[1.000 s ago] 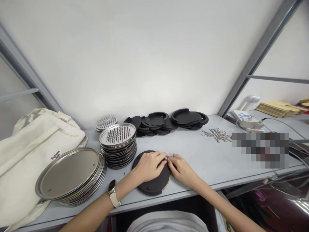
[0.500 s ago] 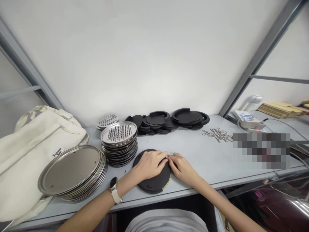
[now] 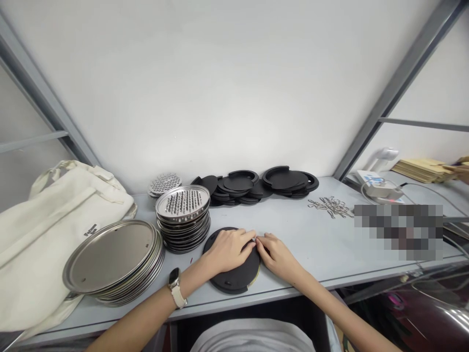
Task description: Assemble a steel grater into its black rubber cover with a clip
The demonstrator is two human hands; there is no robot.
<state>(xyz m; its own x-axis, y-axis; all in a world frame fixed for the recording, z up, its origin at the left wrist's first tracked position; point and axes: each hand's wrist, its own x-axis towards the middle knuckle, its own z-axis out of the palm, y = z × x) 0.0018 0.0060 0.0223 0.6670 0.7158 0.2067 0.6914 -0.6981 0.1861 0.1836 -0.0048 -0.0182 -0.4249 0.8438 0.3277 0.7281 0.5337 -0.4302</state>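
Observation:
A black round disc lies flat on the grey table, with a yellowish line along its right edge. My left hand rests across its top, its thumb and fingers curled towards the right edge. Against that edge, my right hand is closed in a pinch, its fingertips meeting those of the left. Whatever is between the fingertips is small and mostly covered. Behind the disc are several black discs and rims in a heap. A pile of wire clips sits farther to the right.
Left of the disc stands a stack of metal grater plates, with perforated plates behind. Round metal lids are stacked near a cream bag. At right are a white device, cables and brown envelopes; another person's hand is there.
Both my hands stay at the disc's right edge with hardly any movement. The view has shifted slightly. Another person's hand has appeared by the envelopes at far right.

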